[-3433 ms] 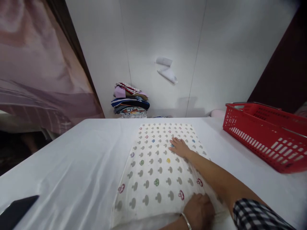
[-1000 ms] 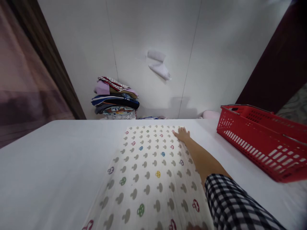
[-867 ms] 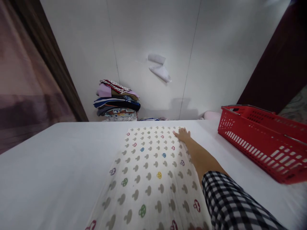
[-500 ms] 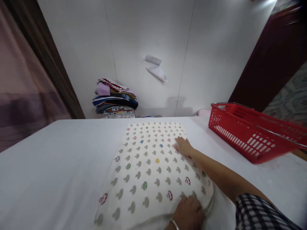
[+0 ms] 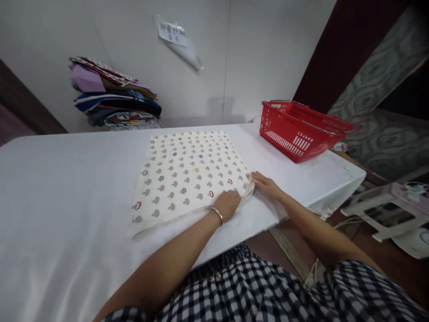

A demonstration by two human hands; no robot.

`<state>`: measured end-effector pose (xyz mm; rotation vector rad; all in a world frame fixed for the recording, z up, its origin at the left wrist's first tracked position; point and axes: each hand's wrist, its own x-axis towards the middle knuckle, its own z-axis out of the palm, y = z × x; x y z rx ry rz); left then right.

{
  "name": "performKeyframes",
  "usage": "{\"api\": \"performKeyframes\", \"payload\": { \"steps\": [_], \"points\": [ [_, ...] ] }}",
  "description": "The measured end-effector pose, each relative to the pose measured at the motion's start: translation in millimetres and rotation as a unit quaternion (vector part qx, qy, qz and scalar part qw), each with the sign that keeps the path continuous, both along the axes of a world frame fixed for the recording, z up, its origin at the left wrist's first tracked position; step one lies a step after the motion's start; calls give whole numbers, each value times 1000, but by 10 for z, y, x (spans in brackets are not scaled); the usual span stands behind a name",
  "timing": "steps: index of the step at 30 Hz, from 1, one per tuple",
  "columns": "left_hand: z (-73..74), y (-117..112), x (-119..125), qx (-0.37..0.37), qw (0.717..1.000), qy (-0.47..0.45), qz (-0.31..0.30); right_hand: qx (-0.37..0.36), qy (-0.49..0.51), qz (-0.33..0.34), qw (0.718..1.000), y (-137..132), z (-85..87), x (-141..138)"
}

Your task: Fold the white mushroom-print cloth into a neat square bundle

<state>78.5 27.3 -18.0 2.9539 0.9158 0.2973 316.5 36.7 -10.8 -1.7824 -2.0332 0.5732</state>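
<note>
A folded cream cloth (image 5: 187, 179) printed with grey and coloured mushrooms lies on the white-covered table. My left hand (image 5: 228, 204), with a silver bracelet at the wrist, is at the cloth's front edge near the right corner. Its fingers are curled over the edge, and the fingertips are partly hidden. At the right front corner, my right hand (image 5: 268, 185) touches the cloth's side with fingers stretched out; its thumb is not clearly seen. Layers of fabric show along the front edge.
A red plastic basket (image 5: 295, 129) stands at the table's back right. A pile of folded clothes (image 5: 117, 96) is at the back left by the wall. Paper (image 5: 172, 33) hangs loosely from the wall. The white table (image 5: 83, 188) ends close to my body. A whitish stand (image 5: 385, 210) is on the right.
My right hand has slid from the top of the cloth to its right front corner. My left hand remains at the front edge. The view has tilted down and turned right.
</note>
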Motion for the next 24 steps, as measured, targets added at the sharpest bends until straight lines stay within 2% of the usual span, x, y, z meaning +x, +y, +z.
{"api": "performKeyframes", "payload": {
  "steps": [4, 7, 11, 13, 17, 24],
  "points": [
    [-5, -1, 11, 13, 1000, -7, 25, 43, -8, -24, 999, -325, 4, -61],
    [11, -9, 20, 20, 999, -6, 40, 79, -22, -4, 997, -385, -72, -145],
    [55, -23, 22, 26, 998, -18, 52, 238, 37, 59, 969, -290, -184, -206],
    [77, -30, 22, 25, 998, -32, 54, 288, 41, 91, 952, -249, -193, -225],
    [95, -38, 27, 22, 996, -63, 54, 289, -5, 140, 947, -267, -135, -277],
    [78, -28, 37, 13, 994, -87, 62, 254, -51, 155, 953, -374, -101, -378]
  ]
}}
